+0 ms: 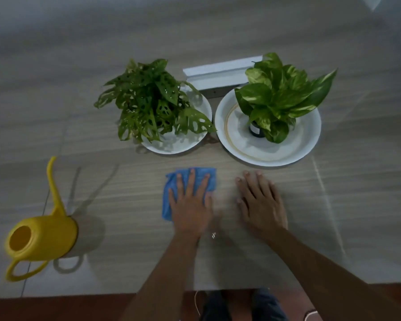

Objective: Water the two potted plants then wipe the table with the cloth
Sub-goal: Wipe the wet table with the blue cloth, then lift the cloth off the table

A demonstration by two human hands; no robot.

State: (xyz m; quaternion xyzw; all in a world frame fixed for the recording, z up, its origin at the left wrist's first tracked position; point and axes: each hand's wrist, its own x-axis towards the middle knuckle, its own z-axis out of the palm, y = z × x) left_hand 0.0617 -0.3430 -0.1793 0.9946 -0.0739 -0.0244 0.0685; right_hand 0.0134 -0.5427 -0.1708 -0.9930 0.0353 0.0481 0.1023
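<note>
My left hand [190,202] lies flat, fingers spread, pressing a blue cloth [169,193] onto the wood-grain table [125,193] just in front of the plants. My right hand [259,202] rests flat on the bare table beside it, holding nothing. A plant with holed dark leaves [151,103] stands on a white plate [202,105] at the centre. To its right a plant with broad light-green leaves [280,89] in a small dark pot [256,130] stands on a larger white plate [241,140].
A yellow watering can [42,237] with a long thin spout stands at the left, near the table's front edge. A white flat box [218,72] lies behind the two plates. Below the front edge I see a reddish floor and my legs.
</note>
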